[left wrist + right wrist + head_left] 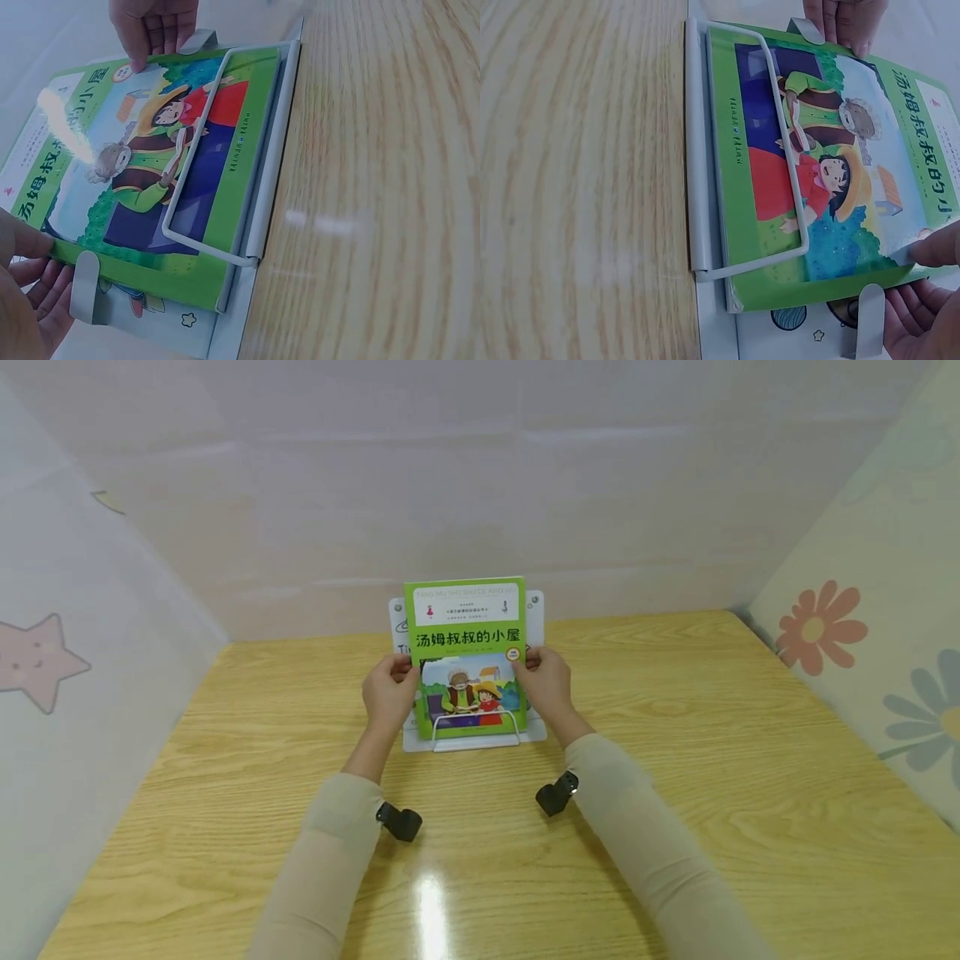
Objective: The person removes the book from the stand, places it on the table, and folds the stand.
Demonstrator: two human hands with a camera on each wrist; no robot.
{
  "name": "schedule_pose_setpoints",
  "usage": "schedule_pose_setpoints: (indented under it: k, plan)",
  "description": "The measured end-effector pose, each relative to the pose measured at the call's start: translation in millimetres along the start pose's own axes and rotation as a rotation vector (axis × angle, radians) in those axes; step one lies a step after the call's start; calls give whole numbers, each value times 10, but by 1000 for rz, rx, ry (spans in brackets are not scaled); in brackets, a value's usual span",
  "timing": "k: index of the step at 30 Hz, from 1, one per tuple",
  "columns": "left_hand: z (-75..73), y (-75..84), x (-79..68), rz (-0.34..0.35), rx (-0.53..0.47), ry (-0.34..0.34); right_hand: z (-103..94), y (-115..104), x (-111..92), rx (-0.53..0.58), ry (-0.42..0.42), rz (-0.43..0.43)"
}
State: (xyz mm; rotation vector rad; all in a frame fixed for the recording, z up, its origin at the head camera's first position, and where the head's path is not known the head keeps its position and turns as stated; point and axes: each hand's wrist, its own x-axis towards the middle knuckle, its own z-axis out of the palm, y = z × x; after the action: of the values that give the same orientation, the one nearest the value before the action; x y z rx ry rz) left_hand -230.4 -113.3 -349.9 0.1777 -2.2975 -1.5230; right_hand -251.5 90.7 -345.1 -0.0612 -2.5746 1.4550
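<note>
A green picture book (471, 643) with Chinese lettering stands upright, leaning back on a white book stand (534, 610). The stand's white wire bar (187, 172) crosses the lower part of the cover. My left hand (392, 689) pinches the book's left edge, thumb on the cover and fingers behind. On the opposite edge my right hand (546, 681) does the same, as the right wrist view shows with the thumb (936, 247) pressed on the cover. Close to each hand, a small metal clip (870, 319) of the stand folds round the book's side.
The stand rests on a wood-grain table (675, 718) near its back edge. Behind rises a pale wall covering (375, 485); side panels carry a pink star (41, 660) and flowers (821, 627). Black wrist cameras (557, 793) hang at both sleeves.
</note>
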Motion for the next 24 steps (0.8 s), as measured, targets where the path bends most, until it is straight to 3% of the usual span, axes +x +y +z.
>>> schedule_pose_setpoints:
  k: [14,24]
  plan:
    - [9,38,31,-34,-28,-12,-30,-45,75,79,-13,114]
    - [13,38,70,-17,-78,-29,-101,-58,114,106,-41,106]
